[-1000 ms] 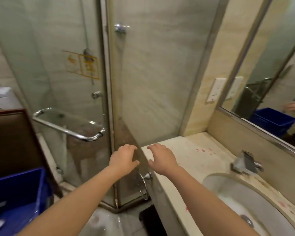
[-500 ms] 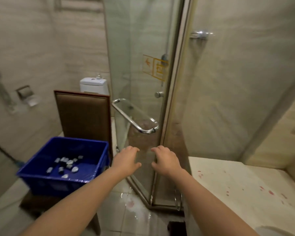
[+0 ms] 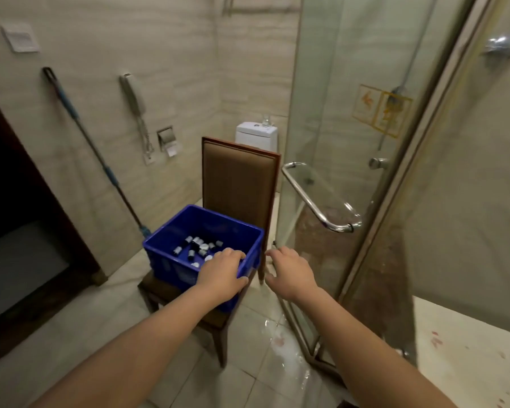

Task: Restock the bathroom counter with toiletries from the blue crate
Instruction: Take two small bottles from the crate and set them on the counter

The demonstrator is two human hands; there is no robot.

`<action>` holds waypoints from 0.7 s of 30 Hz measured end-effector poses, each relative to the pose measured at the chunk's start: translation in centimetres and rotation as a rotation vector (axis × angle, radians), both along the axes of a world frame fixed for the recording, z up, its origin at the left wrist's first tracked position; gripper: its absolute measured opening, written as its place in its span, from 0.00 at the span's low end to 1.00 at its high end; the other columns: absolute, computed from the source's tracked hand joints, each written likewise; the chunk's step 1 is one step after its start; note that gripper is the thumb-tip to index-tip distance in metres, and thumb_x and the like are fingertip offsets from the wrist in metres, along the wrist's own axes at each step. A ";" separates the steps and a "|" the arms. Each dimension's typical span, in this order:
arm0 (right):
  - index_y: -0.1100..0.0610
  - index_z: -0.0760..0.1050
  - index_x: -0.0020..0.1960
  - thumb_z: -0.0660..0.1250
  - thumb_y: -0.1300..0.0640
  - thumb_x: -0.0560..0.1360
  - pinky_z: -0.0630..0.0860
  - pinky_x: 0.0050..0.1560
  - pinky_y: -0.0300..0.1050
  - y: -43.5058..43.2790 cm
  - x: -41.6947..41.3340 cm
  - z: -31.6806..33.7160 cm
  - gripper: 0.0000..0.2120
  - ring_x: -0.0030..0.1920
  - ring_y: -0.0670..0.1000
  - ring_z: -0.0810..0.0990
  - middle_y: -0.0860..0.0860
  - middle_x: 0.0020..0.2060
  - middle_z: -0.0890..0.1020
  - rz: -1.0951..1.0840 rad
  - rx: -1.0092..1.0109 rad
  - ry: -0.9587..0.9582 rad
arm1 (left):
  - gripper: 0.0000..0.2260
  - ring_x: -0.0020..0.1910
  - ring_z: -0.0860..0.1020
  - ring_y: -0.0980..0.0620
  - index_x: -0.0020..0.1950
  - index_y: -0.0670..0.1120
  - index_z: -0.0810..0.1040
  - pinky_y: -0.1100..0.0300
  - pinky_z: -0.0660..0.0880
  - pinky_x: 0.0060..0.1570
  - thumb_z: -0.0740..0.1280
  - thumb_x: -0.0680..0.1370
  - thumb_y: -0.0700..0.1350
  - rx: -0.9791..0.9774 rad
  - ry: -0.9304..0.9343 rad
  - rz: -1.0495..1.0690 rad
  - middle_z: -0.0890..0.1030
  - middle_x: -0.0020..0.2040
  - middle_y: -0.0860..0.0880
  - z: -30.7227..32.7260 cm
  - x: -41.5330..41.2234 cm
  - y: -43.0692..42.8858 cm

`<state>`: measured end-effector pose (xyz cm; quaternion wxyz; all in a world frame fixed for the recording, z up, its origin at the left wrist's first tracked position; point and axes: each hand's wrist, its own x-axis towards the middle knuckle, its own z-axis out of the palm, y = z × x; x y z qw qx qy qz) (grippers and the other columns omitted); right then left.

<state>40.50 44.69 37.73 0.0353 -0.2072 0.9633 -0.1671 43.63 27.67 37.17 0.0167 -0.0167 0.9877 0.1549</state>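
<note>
blue crate (image 3: 167,262) of toiletries (image 3: 195,242) lies just under the left hand (image 3: 220,276), loosely curled, empty; right hand (image 3: 292,275) beside it, relaxed, empty.

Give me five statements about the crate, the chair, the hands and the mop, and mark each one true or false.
1. The blue crate sits on the chair seat. True.
2. The crate is empty. False: small bottles lie on its bottom.
3. The right hand holds a bottle. False: it holds nothing and hangs to the right of the crate, in front of the shower door.
4. A mop leans against the wall to the left of the chair. True.
5. The left hand is over the crate's near right corner. True.
</note>
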 end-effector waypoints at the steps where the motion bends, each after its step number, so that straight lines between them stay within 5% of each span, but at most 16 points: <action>1: 0.49 0.70 0.68 0.64 0.51 0.74 0.71 0.63 0.49 -1.1 -0.3 -0.1 0.22 0.63 0.52 0.73 0.49 0.61 0.74 0.015 -0.007 -0.003 | 0.26 0.65 0.71 0.51 0.72 0.52 0.67 0.53 0.73 0.60 0.69 0.76 0.55 -0.008 -0.008 0.016 0.71 0.67 0.52 -0.1 -0.1 -1.1; 21: 0.51 0.64 0.74 0.63 0.52 0.77 0.71 0.63 0.48 -23.5 -9.7 -4.2 0.27 0.66 0.54 0.70 0.50 0.69 0.70 0.055 0.083 -0.087 | 0.28 0.68 0.70 0.49 0.74 0.53 0.64 0.51 0.72 0.63 0.69 0.76 0.54 0.025 -0.061 0.085 0.69 0.70 0.51 -3.6 -8.5 -24.6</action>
